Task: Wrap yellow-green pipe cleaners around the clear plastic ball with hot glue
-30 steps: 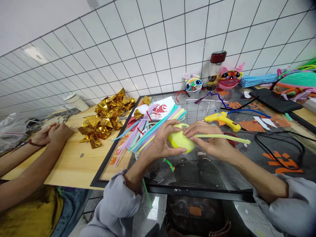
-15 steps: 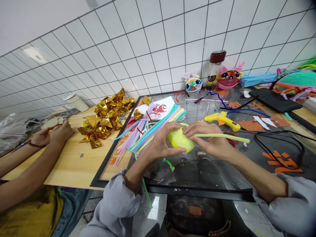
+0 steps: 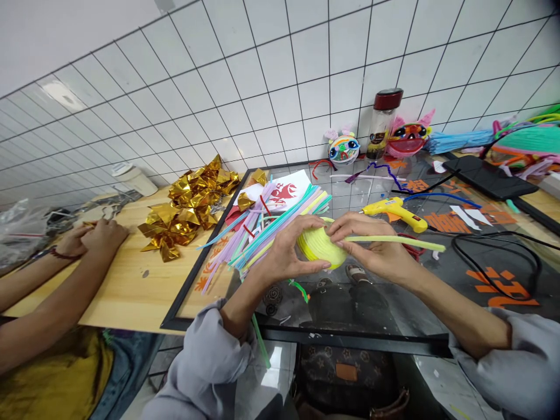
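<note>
A round yellow coil (image 3: pixel 320 245) of fuzzy stems is held above the glass-topped table. My left hand (image 3: pixel 291 248) curves around its left side, thumb below and fingers above. At its upper right edge, my right hand (image 3: pixel 371 242) pinches a pale yellow stem (image 3: pixel 405 239), whose loose end sticks out to the right. The fingertips of my right hand touch the coil. Beside my left hand lies a bundle of pastel stems (image 3: pixel 262 233). Just behind my right hand rests a yellow glue gun (image 3: pixel 396 211).
Gold foil pieces (image 3: pixel 188 204) lie at left, near another person's hands (image 3: pixel 102 236). At the back stand a jar (image 3: pixel 380 125) and two decorated faces (image 3: pixel 343 147). A phone (image 3: pixel 489 177) and black cable (image 3: pixel 455 256) are at right.
My hands and the coil have hardly moved. The other person's hands at left have drawn closer together, and the gold piece in them shows less.
</note>
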A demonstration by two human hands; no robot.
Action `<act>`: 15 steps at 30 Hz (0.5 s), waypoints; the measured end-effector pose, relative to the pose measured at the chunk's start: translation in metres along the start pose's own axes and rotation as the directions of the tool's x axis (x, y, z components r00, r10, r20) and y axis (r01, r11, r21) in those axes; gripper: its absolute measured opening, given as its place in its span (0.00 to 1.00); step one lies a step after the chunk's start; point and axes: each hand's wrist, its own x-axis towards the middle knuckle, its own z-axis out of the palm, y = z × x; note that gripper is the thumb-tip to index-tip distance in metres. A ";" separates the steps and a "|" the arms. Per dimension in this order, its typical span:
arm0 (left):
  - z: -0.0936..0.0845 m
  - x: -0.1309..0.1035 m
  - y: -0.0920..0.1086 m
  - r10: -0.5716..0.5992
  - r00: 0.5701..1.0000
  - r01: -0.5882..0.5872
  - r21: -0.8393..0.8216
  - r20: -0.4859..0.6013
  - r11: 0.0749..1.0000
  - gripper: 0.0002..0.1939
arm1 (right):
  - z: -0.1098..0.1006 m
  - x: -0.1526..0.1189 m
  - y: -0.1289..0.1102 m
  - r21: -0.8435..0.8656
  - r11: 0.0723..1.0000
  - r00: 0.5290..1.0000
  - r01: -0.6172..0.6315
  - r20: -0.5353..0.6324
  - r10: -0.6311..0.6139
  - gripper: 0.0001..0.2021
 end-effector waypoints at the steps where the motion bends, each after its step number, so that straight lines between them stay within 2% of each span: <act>1: 0.000 0.000 0.001 -0.007 1.000 0.007 -0.004 0.001 1.000 0.32 | 0.000 0.000 0.000 0.006 1.000 1.000 -0.003 -0.006 0.003 0.05; 15: -0.001 0.002 0.000 0.064 0.998 -0.064 0.051 0.007 0.997 0.29 | 0.001 0.001 -0.002 0.016 0.999 0.999 -0.028 -0.031 0.029 0.06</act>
